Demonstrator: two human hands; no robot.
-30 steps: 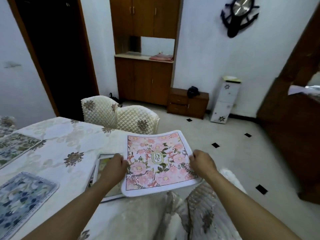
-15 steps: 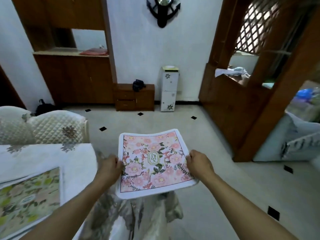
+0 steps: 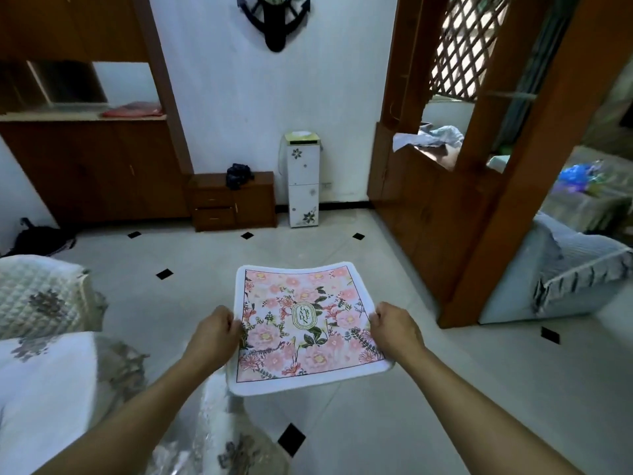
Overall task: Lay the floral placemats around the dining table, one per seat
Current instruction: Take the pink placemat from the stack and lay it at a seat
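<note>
A pink floral placemat [image 3: 305, 323] with a white border is held flat in the air over the tiled floor, off the table's corner. My left hand [image 3: 214, 332] grips its left edge and my right hand [image 3: 394, 325] grips its right edge. The dining table [image 3: 41, 382], covered in a white floral cloth, shows only its corner at the lower left. No other placemat is in view.
A quilted chair back [image 3: 41, 293] stands at the left beside the table. Another covered chair [image 3: 219, 437] sits below my arms. A low wooden cabinet [image 3: 236, 200], a white water dispenser [image 3: 303, 180] and a wooden partition [image 3: 445, 200] line the far side.
The view has swung right, away from the table. The placemats lying on the table have left the frame. The pink placemat stays gripped in both hands and now hangs over the floor.
</note>
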